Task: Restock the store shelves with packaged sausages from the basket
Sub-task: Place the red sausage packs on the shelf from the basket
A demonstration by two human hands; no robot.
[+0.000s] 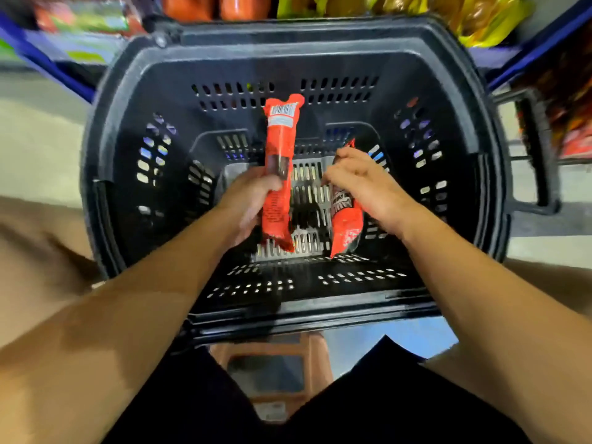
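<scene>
Sausage pack [279, 168] is held upright over the basket [134, 91], left hand [248, 203] wrapped round it. Right hand [362, 187] pinches the second pack [345, 219] inside. Advise firm mid-body grips, lifting both clear of the rim.

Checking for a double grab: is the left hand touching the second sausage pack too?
Apart. The head view shows basket floor between the left hand and the second sausage pack.

Two red sausage packs [279, 174] [346, 225], seemingly upright, black basket [134, 100]
</scene>
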